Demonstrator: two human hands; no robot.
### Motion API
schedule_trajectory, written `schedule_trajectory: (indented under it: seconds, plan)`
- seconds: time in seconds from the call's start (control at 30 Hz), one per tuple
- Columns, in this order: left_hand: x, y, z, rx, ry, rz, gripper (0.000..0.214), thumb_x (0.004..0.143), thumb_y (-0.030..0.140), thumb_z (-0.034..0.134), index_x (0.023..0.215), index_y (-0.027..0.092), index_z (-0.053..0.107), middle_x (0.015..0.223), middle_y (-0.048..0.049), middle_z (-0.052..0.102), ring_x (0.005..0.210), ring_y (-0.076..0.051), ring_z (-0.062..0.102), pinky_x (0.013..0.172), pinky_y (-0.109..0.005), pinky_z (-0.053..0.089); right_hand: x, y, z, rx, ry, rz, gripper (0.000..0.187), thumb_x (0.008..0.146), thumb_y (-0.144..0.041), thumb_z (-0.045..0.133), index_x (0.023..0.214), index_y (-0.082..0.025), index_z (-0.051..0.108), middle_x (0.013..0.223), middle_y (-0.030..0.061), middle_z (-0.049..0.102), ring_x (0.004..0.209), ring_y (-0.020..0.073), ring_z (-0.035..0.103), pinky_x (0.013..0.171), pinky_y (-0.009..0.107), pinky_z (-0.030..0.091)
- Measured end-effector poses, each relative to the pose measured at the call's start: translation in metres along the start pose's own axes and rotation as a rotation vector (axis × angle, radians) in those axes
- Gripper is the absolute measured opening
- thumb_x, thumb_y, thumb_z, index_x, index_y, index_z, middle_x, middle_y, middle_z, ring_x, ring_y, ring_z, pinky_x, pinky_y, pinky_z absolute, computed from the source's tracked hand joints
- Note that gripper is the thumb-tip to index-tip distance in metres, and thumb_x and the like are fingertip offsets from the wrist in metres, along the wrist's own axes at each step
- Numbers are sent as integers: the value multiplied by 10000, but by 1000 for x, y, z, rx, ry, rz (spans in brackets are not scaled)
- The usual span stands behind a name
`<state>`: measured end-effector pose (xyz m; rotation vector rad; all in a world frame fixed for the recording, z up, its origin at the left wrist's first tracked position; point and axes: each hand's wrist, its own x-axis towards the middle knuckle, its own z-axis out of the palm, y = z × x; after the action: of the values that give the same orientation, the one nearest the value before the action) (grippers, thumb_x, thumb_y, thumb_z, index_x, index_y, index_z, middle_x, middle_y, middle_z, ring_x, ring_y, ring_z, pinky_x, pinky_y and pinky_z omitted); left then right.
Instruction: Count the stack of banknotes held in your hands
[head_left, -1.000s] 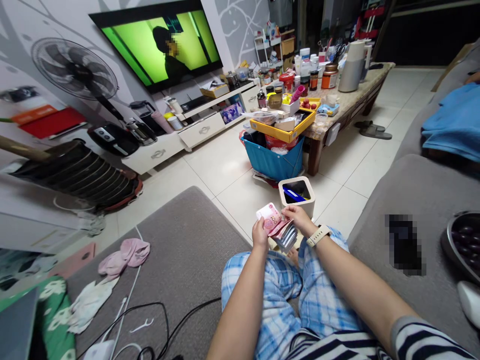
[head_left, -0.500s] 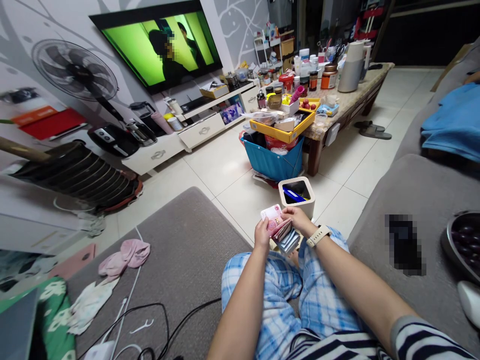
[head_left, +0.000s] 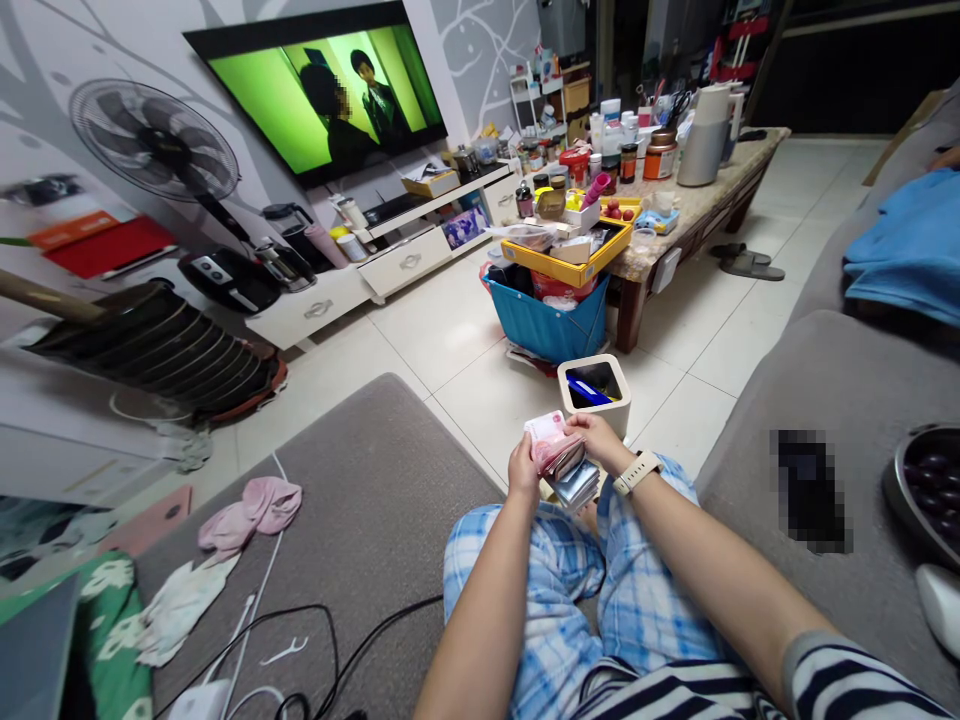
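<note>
I sit on a grey sofa [head_left: 847,390] in blue plaid trousers, both hands held out over my knees. My left hand [head_left: 523,470] grips the near edge of a stack of pink banknotes [head_left: 550,447]. My right hand [head_left: 598,440], a white watch on its wrist, pinches the far end of the notes and steadies a wallet [head_left: 576,485] with fanned grey card pockets beneath them. The notes lie partly tucked into the wallet. Both hands are closed around this bundle.
A small white bin [head_left: 595,388] stands on the tile floor just beyond my hands. Behind it sit a blue basket [head_left: 547,320] and a cluttered low table [head_left: 697,200]. A grey footstool [head_left: 360,520] with cloths and cables is at my left. A metal bowl [head_left: 926,485] rests on the sofa at right.
The pink notes have dropped lower into the wallet and stick out less. Both hands have shifted slightly downward. The picture on the television has changed.
</note>
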<state>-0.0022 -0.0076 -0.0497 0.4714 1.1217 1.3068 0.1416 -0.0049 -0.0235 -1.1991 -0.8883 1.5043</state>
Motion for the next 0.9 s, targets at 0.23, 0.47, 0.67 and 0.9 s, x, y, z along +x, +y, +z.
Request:
schedule_trajectory:
  seconds: [0.23,0.47,0.67,0.9]
  plan:
    - [-10,17,0,-172,-118,-298,489,872,496,500,1063,75,660,937,-162,718,849,-279,696,842,-407,525,-5,-11,-1,78,-201,37,268,611,-379,700,702,-163,572,565,-45,503,486,78,363,511,230,237]
    - [-13,34,-4,-282,-269,-423,527,830,567,494,1024,109,670,911,-160,706,836,-300,682,836,-454,520,-6,-11,-2,-25,-328,-81,257,591,-193,591,837,-164,658,778,5,631,640,121,461,633,258,351]
    - [-19,39,1,-279,-212,-436,633,849,652,406,1140,130,617,1006,-160,685,903,-292,663,792,-440,521,-6,-4,1,-323,-233,-248,336,667,-228,637,999,-178,616,929,19,641,770,160,512,744,287,397]
    - [-32,35,4,44,-366,-421,562,804,644,529,1192,240,562,1023,-94,653,817,-210,638,640,-305,494,-3,1,-6,-565,46,-179,202,793,-323,566,960,-213,540,884,21,629,821,218,577,752,331,428]
